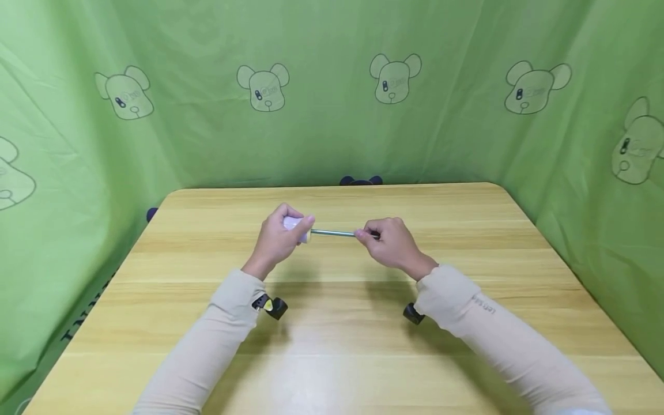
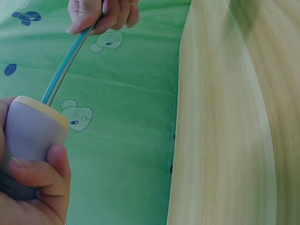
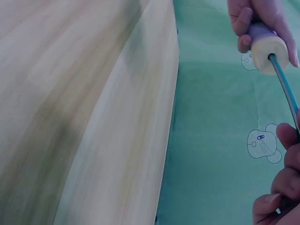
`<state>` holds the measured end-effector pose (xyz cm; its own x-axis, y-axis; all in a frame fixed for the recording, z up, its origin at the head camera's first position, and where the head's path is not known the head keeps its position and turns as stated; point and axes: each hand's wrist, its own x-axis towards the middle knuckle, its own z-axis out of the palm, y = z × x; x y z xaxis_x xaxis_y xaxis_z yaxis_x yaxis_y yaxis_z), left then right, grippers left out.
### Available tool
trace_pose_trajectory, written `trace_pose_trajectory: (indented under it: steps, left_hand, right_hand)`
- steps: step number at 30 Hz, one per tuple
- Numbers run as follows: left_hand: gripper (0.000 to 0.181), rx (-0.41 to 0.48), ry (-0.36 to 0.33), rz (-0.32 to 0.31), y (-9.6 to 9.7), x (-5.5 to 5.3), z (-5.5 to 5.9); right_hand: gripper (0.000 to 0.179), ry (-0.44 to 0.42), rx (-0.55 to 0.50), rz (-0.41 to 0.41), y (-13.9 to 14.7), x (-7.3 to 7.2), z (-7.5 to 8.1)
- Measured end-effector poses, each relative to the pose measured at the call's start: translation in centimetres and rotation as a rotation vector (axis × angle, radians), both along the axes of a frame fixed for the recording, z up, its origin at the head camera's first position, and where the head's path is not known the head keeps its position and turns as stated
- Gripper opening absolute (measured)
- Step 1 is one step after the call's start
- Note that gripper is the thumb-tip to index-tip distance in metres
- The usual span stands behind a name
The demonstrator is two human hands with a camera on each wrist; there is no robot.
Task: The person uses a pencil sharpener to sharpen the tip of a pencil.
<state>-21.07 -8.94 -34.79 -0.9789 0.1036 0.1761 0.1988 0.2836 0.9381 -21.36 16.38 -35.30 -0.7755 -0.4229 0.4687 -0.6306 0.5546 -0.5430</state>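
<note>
Above the table, my left hand [image 1: 277,237] grips a small lilac pencil sharpener [image 2: 35,129] with a cream end face [image 3: 265,49]. A teal pencil [image 1: 334,233] with a greyish side stands in the round hole of that face, its tip hidden inside. The pencil's other end lies within my right hand [image 1: 392,242], whose curled fingers and thumb hold it. In the head view the pencil runs nearly level between both hands. The left wrist view shows the fingers curled around the sharpener's lower body, where a dark part shows.
A light wooden table [image 1: 332,323] lies under both forearms. Green cloth [image 1: 332,138] printed with bear heads hangs behind and along both sides. Small black wrist cameras [image 1: 277,308] protrude beneath the sleeves.
</note>
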Motion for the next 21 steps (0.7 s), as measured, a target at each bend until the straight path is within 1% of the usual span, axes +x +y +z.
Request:
trace_pose_trajectory:
  steps: [1, 2, 4, 6, 9, 11, 13, 14, 16, 18, 21]
  left_hand:
    - [0.034, -0.002, 0.001, 0.003, 0.0, 0.0, 0.0]
    - [0.035, -0.002, 0.002, 0.005, 0.0, 0.0, 0.0]
    - [0.035, 0.005, 0.001, 0.004, 0.1, 0.0, 0.0]
    - [0.036, 0.016, -0.006, 0.001, 0.1, 0.0, 0.1]
    - [0.035, 0.034, -0.021, -0.002, 0.1, 0.0, 0.1]
    - [0.035, 0.046, -0.03, -0.005, 0.1, -0.1, 0.1]
    - [0.035, 0.058, -0.038, -0.011, 0.2, -0.1, 0.2]
    - [0.035, 0.065, -0.042, -0.016, 0.2, -0.1, 0.3]
    - [0.035, 0.07, -0.052, -0.023, 0.3, -0.2, 0.4]
    - [0.035, 0.074, -0.064, -0.028, 0.4, -0.2, 0.5]
    - [0.035, 0.069, -0.081, -0.034, 0.4, -0.1, 0.7]
  right_hand:
    - [0.029, -0.007, -0.008, -0.001, 0.0, 0.0, 0.0]
    - [0.022, 0.008, -0.015, -0.002, 0.0, 0.0, 0.0]
    - [0.01, 0.091, -0.019, 0.008, 0.1, -0.1, -0.2]
    - [0.012, 0.234, -0.007, 0.033, 0.3, -0.4, -0.4]
    - [0.015, 0.515, 0.027, 0.052, 0.6, -0.9, -0.8]
    - [0.016, 0.691, 0.033, 0.046, 0.8, -1.3, -1.0]
    - [0.019, 0.819, 0.019, 0.019, 0.9, -1.6, -1.3]
    - [0.022, 0.864, 0.007, 0.003, 1.0, -1.7, -1.4]
    - [0.028, 0.921, -0.014, -0.023, 1.0, -1.9, -1.5]
    - [0.032, 0.945, -0.03, -0.029, 1.0, -2.0, -1.6]
    - [0.035, 0.966, -0.058, -0.005, 0.9, -2.1, -1.7]
